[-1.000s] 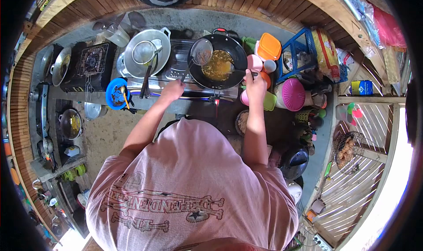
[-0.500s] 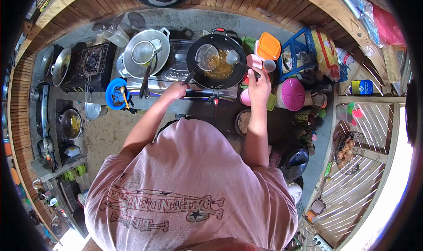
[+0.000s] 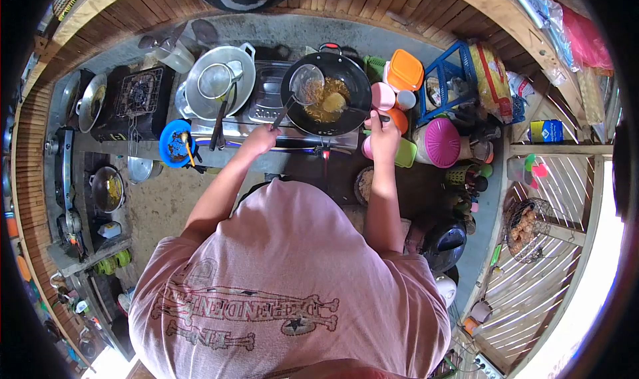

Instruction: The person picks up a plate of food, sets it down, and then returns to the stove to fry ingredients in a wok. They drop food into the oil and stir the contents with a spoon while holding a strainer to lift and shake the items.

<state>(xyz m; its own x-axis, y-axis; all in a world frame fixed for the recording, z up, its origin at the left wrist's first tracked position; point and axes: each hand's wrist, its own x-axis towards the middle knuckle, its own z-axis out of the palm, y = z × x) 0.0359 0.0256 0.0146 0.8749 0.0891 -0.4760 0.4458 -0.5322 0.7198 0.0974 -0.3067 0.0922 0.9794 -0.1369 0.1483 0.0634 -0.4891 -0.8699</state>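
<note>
A black wok [image 3: 333, 65] with a red handle sits on the stove, holding oil and small browned pieces. My left hand [image 3: 261, 141] is closed round the dark handle of a mesh strainer [image 3: 307, 79], whose bowl is over the wok's left side with browned bits in it. In my right hand [image 3: 384, 138] is the handle of a ladle [image 3: 334, 103]. The ladle's head is down among the pieces in the wok's middle, and its handle crosses the right rim.
Left of the stove stand a large metal pot [image 3: 247, 89] with a sieve on it and a blue bowl [image 3: 166, 141]. Right of the wok are an orange container [image 3: 406, 70], a pink lid [image 3: 440, 143] and a blue basket [image 3: 461, 53].
My right hand has moved slightly left and down, bringing the ladle's head from the wok's right side to its middle. The strainer has shifted slightly left with my left hand.
</note>
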